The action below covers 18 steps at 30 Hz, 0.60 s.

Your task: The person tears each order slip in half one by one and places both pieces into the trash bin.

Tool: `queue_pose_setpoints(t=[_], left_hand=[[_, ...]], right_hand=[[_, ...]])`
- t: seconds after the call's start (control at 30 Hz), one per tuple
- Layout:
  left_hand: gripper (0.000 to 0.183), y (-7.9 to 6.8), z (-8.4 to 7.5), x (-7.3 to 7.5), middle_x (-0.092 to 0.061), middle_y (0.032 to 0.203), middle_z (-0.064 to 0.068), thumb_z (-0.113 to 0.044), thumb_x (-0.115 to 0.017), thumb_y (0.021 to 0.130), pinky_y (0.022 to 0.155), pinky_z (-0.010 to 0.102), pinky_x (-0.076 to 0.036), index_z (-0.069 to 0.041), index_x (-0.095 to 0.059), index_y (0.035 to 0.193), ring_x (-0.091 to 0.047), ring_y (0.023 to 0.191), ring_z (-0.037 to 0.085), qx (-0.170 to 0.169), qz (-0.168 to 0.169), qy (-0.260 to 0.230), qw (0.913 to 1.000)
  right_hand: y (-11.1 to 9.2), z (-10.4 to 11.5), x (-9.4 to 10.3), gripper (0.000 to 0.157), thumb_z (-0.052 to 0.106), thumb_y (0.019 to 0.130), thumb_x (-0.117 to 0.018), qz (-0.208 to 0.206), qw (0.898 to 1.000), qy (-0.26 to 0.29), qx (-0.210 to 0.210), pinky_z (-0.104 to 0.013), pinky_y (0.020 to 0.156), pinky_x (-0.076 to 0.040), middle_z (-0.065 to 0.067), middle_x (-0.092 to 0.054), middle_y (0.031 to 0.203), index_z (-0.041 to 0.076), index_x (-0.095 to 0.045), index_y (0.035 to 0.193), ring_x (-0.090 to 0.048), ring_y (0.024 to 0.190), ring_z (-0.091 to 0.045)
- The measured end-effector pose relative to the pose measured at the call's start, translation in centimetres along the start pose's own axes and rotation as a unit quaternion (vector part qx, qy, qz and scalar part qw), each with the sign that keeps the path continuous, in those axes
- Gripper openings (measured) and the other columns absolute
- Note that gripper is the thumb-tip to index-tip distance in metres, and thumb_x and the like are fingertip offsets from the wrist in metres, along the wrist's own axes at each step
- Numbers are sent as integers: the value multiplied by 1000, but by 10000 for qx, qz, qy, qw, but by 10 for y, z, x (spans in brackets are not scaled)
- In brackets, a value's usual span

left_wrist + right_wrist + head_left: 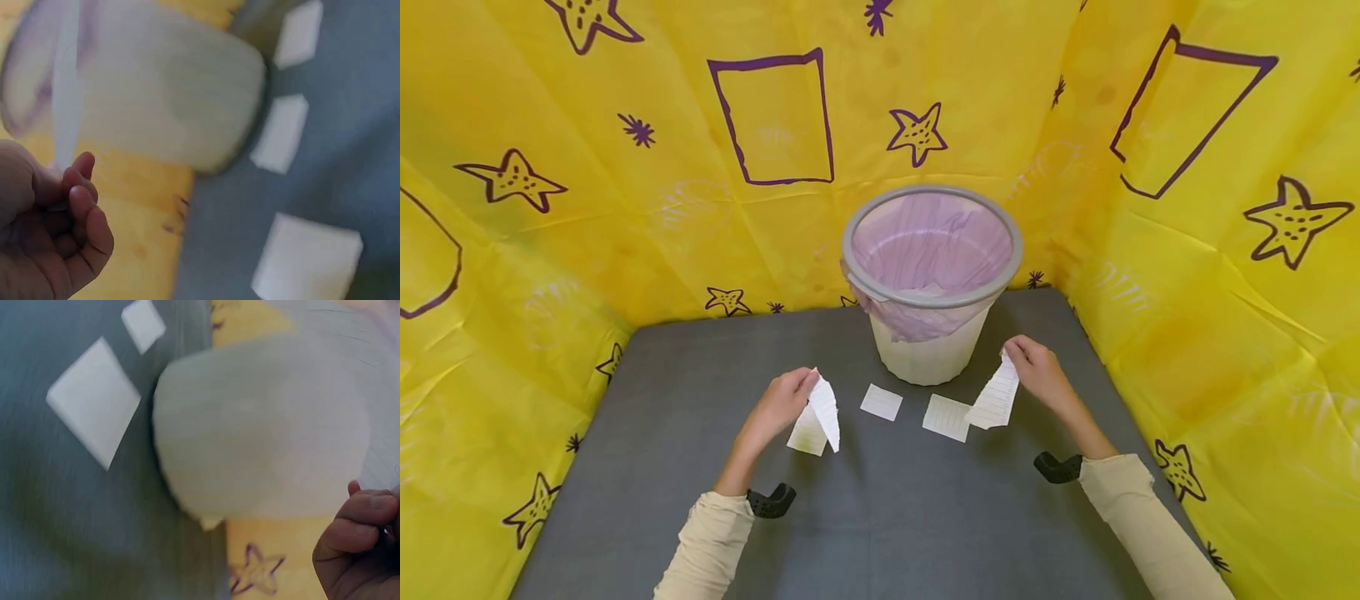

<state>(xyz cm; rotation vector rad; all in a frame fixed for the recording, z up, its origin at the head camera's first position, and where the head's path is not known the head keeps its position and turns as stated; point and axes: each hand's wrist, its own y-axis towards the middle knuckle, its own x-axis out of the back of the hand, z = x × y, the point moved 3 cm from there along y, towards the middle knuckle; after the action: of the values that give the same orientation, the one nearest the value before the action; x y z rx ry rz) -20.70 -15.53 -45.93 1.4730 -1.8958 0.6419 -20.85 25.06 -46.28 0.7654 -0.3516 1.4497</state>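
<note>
My left hand (pixel 781 402) pinches a torn piece of white paper (pixel 825 407) by its top; in the left wrist view this paper strip (pixel 66 87) is nearly edge-on. With my right hand (pixel 1036 371) I hold another torn piece of lined paper (pixel 997 396), which hangs down from the fingertips. Three paper pieces lie on the table: one (pixel 806 435) partly hidden below the left hand's paper, a small one (pixel 881 402) in the middle, and a larger lined one (pixel 943 417) near the right hand's paper. Behind them stands a pale wastebasket (pixel 925 354) lined with a purple bag (pixel 932 242).
The dark grey table (pixel 865 533) meets yellow patterned cloth (pixel 760 250) at the back and both sides. The wastebasket's grey rim (pixel 1015 250) rises above both hands. A black wrist mount sits on each forearm.
</note>
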Motion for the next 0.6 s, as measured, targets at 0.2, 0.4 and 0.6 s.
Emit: queue_pose_setpoints(t=[0.2, 0.4, 0.6], left_hand=[[29, 12, 41, 8, -46, 69, 3, -15, -43, 103, 62, 29, -37, 0, -59, 84, -44, 66, 16, 137, 552, 151, 9983], [34, 24, 48, 24, -43, 63, -3, -13, -40, 104, 55, 22, -34, 3, -55, 78, -40, 57, 8, -4, 1484, -904, 9848], [37, 42, 11, 81, -54, 71, -4, -25, -40, 105, 66, 24, -45, 0, -58, 86, -52, 65, 9, 180, 1782, -1647, 9699]], right_hand=[[2, -26, 15, 22, 10, 101, -48, 398, 9990, -179, -37, -25, 64, -41, -20, -65, 87, -6, -64, 98, -48, 69, -11], [7, -35, 27, 30, 20, 103, -47, 1315, 9870, 912, -151, -25, 54, -44, -9, -61, 75, -6, -61, 98, -51, 60, -9], [35, -7, 73, 25, 32, 103, -45, 1777, 9550, 2154, -1002, -23, 55, -49, 8, -58, 72, 16, -62, 95, -56, 59, -7]])
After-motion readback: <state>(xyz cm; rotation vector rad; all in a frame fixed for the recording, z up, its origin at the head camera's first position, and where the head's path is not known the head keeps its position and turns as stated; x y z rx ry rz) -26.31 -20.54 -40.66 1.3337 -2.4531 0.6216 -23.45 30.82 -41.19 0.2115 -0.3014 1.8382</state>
